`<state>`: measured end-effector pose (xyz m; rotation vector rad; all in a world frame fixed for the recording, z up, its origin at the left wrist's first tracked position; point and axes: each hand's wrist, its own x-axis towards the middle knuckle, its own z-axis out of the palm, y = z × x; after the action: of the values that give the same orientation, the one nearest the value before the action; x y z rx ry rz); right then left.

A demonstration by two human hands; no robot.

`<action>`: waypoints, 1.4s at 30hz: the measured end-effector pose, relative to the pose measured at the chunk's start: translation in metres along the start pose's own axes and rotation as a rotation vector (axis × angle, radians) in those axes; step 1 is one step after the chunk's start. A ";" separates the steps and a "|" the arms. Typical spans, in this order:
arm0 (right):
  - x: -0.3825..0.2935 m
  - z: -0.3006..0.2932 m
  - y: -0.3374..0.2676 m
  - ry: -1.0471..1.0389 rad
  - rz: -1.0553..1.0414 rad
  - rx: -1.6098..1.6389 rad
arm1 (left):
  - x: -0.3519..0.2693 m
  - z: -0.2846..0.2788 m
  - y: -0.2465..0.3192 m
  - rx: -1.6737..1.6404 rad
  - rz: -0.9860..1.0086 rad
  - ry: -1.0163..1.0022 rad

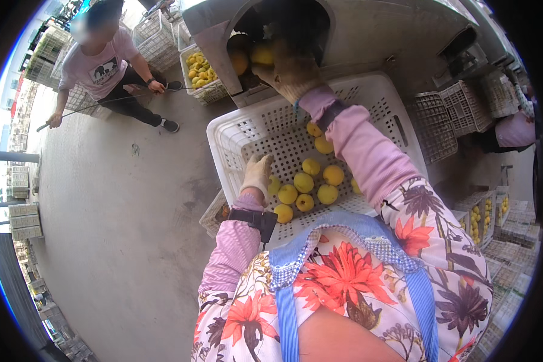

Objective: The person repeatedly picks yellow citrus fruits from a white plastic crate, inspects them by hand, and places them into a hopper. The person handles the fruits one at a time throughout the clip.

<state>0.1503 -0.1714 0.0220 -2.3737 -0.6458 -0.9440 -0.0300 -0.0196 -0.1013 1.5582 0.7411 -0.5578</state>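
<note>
My right hand (289, 74), in a soiled work glove, reaches into the dark opening of a grey metal machine (362, 36). A yellow round fruit (262, 54) is at its fingers, and another fruit (239, 61) sits beside it; shadow hides whether the hand grips either one. Below the opening stands a white perforated plastic crate (221, 145) with several yellow fruits (303, 182) loose on its floor, mostly toward my side. Over the crate's left part, my left hand (255, 174), in a pale glove, has its fingers apart with nothing visible between them.
A person (97, 68) holding a thin rod (117, 99) stands at upper left. Next to the machine is a crate of yellow fruit (201, 74). Stacked crates (448, 111) stand at right, with fruit-filled crates (482, 212) lower down. Another crate (212, 212) touches my crate's left side.
</note>
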 end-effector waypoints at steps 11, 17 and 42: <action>-0.098 -0.055 0.010 -0.405 -0.007 0.205 | 0.094 0.033 -0.108 1.209 0.003 0.043; -0.271 0.025 0.041 -1.626 -0.085 -0.146 | 0.091 0.032 -0.082 0.288 -0.122 0.181; -0.014 -0.028 -0.021 -0.149 0.097 0.009 | -0.064 -0.026 0.062 -1.227 0.408 -0.802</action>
<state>0.1154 -0.1755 0.0354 -2.4601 -0.5822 -0.7274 -0.0291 -0.0051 -0.0095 0.2387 0.0375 -0.2580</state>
